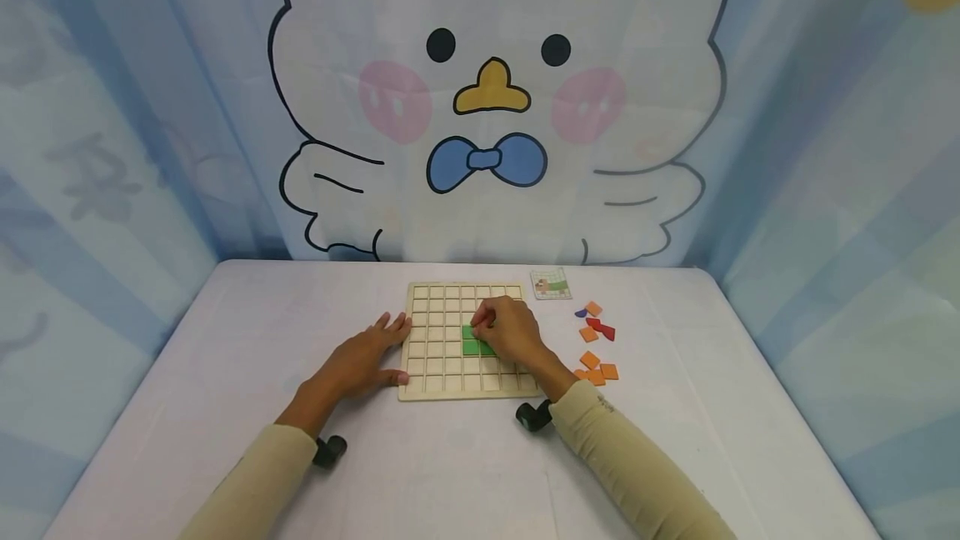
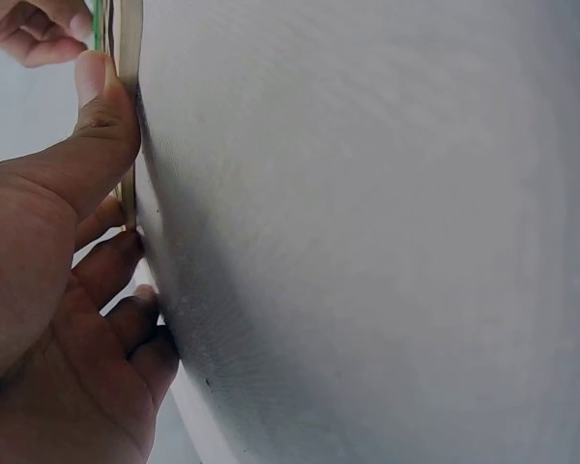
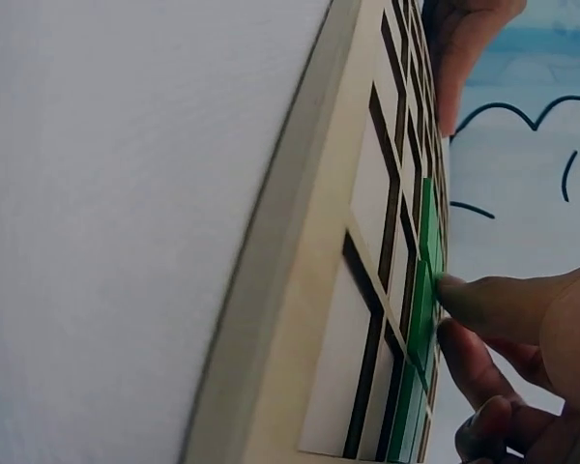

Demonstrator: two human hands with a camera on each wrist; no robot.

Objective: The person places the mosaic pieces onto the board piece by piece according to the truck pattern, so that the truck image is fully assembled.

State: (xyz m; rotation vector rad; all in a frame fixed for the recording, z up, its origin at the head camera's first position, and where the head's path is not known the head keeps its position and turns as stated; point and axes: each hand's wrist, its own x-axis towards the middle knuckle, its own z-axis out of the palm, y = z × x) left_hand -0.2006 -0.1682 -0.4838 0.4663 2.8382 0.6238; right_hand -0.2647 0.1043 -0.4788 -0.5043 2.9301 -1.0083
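A square wooden grid board (image 1: 435, 386) lies on the white table. My left hand (image 1: 367, 357) is spread along its left edge, thumb and fingertips touching the rim; in the left wrist view the thumb (image 2: 101, 116) rests against that rim. My right hand (image 1: 513, 330) bends over the middle of the board, where several green square tiles (image 1: 470, 347) sit in neighbouring cells. In the right wrist view, its thumb and curled forefinger pinch at a green tile (image 3: 424, 290) in the grid. The hand hides part of the green group.
Right of the board lie loose orange squares (image 1: 590, 360), red pieces (image 1: 607, 332) and a small blue piece (image 1: 581, 313). A picture card (image 1: 551, 283) lies beyond its far right corner. A printed curtain (image 1: 487, 215) hangs behind the table.
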